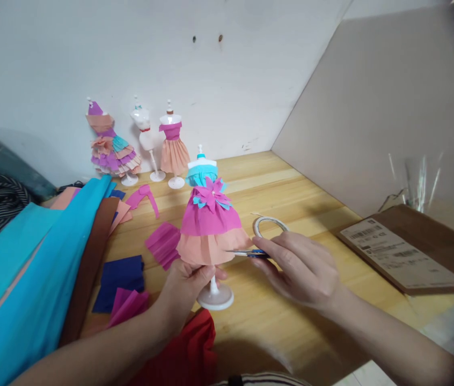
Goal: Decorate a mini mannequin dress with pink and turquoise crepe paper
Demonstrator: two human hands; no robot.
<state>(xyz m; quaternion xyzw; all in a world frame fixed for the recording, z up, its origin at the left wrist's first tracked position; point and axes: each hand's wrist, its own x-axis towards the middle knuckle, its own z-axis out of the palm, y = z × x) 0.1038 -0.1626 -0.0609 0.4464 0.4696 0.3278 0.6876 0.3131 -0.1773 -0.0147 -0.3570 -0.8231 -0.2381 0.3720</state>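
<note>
Red sheet [189, 348] nearest; scissors [253, 253] at peach hem [206, 253]; wood [358, 265] stretches toward carton [432, 236].

Centre: matt, papery dress [211, 220] on smooth, glossy plastic stand [215, 299]; at 4 o'clock, metal-bladed scissors [256, 252]; at 3 o'clock, matt cardboard box [428, 230]; beneath, grained wooden worktop [291, 343].

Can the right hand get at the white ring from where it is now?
Probably yes: the white ring lies just beyond the right hand, partly hidden by it, with nothing else visible between. But that hand holds scissors, so a free grasp likely means setting those down.
</note>
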